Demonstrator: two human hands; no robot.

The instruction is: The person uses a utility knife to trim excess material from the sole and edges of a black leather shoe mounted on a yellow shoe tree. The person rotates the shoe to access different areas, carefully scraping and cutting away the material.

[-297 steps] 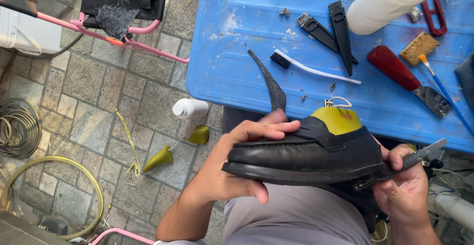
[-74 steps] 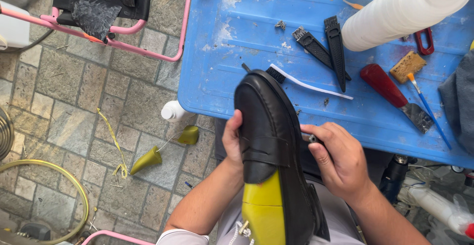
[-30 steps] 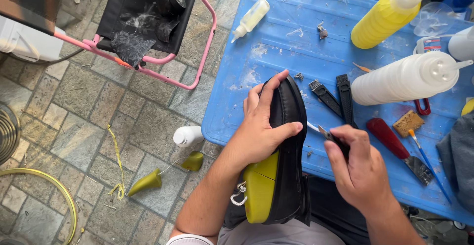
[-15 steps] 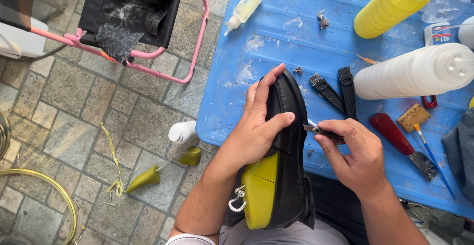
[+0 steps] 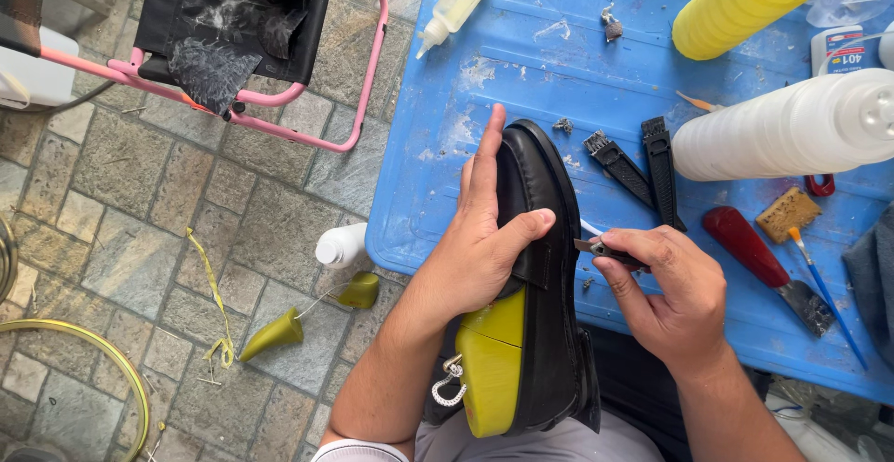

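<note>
The left hand point(image 5: 484, 238) wraps around a black leather shoe point(image 5: 545, 276), fingers stretched along its far side toward the toe and the thumb pressed across the upper; the shoe lies lengthwise between the two hands, toe on the near edge of the blue table point(image 5: 521, 61), heel toward the person's lap. A yellow-green shoe last point(image 5: 489, 360) fills the shoe's opening just below the left wrist, with a metal hook point(image 5: 450, 380) hanging off its side. The right hand point(image 5: 666, 290) is closed tight on a small dark-handled blade point(image 5: 601, 251), whose tip meets the shoe's right edge near the sole. Just beyond the right hand lie two black brushes point(image 5: 638, 169), and to its right a red-handled scraper point(image 5: 759, 257), a small sponge block point(image 5: 788, 213) and a blue-handled brush point(image 5: 824, 290). Farther off stand a large white bottle point(image 5: 782, 127) lying on its side and a yellow bottle point(image 5: 740, 1). Left of the left forearm, on the stone paving point(image 5: 121, 210), sit a white bottle point(image 5: 340, 245) and two yellow-green pieces point(image 5: 275, 334); a pink-framed stool point(image 5: 242, 24) stands beyond.
</note>
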